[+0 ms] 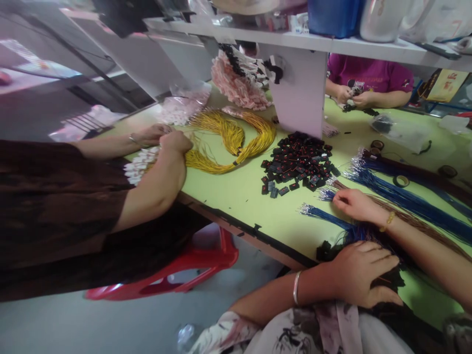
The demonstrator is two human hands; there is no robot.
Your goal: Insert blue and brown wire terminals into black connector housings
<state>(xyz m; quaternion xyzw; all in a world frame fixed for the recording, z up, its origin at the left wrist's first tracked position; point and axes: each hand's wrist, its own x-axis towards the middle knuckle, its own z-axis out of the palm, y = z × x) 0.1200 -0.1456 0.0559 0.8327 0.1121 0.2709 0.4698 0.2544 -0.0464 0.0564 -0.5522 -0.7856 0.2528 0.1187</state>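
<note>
Ending in silvery tips [305, 209], thin blue wires [329, 215] lie bunched.

The green table [221, 194] bears black pieces [295, 162], yellow wires [265, 135], blue wires [400, 197].

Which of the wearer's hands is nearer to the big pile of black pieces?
Right. The right hand is close beside the pile of black pieces; the left hand is farther off, closer to the wearer's body.
</note>
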